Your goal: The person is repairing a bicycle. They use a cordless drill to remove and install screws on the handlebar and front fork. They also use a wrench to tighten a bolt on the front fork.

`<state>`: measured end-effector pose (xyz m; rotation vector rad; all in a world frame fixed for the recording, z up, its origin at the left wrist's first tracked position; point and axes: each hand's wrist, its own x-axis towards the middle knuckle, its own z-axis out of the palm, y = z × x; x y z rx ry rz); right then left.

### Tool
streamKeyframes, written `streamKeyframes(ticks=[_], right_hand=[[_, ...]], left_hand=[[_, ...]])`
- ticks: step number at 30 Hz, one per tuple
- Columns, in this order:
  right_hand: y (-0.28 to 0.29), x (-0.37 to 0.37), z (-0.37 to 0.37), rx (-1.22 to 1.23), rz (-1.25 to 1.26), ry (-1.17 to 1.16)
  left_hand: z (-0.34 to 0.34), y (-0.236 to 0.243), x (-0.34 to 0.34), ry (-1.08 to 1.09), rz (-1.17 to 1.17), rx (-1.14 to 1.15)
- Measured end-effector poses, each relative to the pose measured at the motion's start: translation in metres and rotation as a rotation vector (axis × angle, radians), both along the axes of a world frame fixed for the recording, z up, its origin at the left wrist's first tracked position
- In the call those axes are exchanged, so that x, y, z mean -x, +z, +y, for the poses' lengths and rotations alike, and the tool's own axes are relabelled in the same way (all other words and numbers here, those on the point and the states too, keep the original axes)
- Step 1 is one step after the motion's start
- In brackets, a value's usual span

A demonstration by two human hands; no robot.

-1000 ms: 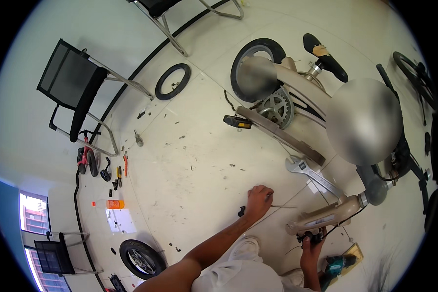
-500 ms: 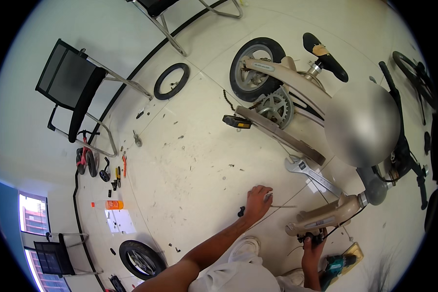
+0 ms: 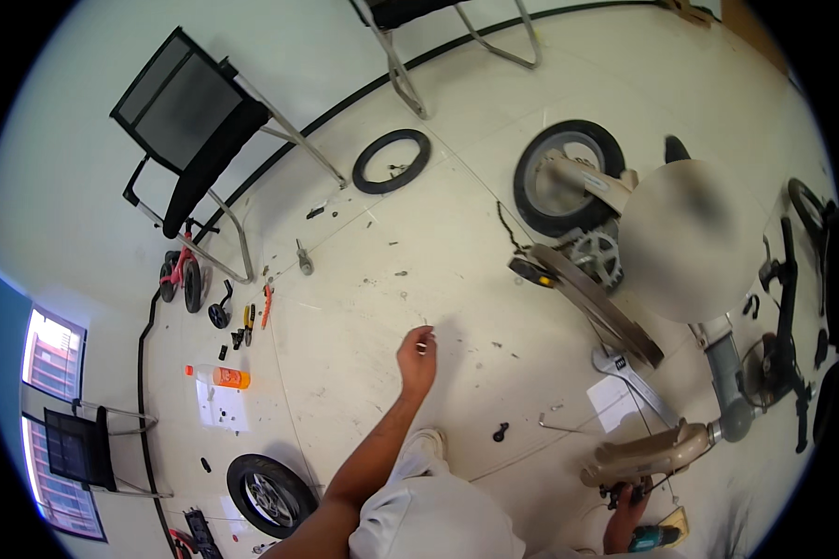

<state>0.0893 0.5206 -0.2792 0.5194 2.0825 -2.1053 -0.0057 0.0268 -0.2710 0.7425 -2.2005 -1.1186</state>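
Note:
My left hand (image 3: 416, 365) is raised over the middle of the floor, fingers pinched on a small metal piece (image 3: 422, 348), too small to name. My right hand (image 3: 631, 506) grips a black cabled part (image 3: 623, 494) at the end of the beige bicycle fork (image 3: 645, 452). The bicycle lies on its side, with a chainring (image 3: 595, 257), rear wheel (image 3: 608, 154) and pedal (image 3: 531, 272) showing; a blurred patch hides much of its middle. An adjustable wrench (image 3: 634, 382), a thin hex key (image 3: 557, 427) and a small black part (image 3: 500, 432) lie near my hands.
A green drill (image 3: 654, 538) lies by my right hand. A loose tire (image 3: 391, 186), a wheel (image 3: 240, 496), a red balance bike (image 3: 185, 252), pliers (image 3: 249, 320), a screwdriver (image 3: 304, 258) and an orange bottle (image 3: 224, 376) surround me. Chairs (image 3: 186, 102) stand along the wall.
My left hand has lifted away from the hex key and moved up and left with the small piece. My right hand still grips the cabled part. The view has turned slightly.

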Motion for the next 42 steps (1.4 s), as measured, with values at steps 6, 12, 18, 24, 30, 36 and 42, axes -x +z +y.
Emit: streamKeyframes(ticks=[6,12,18,24,30,36,42], right_hand=[[-0.001,0.017,0.037,0.045,-0.178,0.133],[0.034,0.045,-0.027,0.006,-0.285,0.029],[0.046,0.068,-0.079,-0.047,-0.395,-0.034],[0.048,0.083,-0.093,-0.033,-0.435,-0.044],[0.057,0.071,-0.076,-0.030,-0.428,-0.083],[0.051,0.055,-0.047,0.021,-0.397,-0.088],[0.050,0.034,-0.004,0.077,-0.310,-0.071]], left_hand=[[-0.201,-0.034,0.003,0.262,0.045,0.078],[-0.422,-0.059,0.075,0.245,-0.246,0.477],[-0.554,-0.083,0.155,0.272,-0.529,0.572],[-0.611,-0.089,0.206,0.212,-0.726,0.449],[-0.555,-0.076,0.183,0.212,-0.787,0.519],[-0.496,-0.054,0.126,0.017,-0.470,0.495],[-0.314,0.004,0.105,-0.182,0.002,-0.570]])
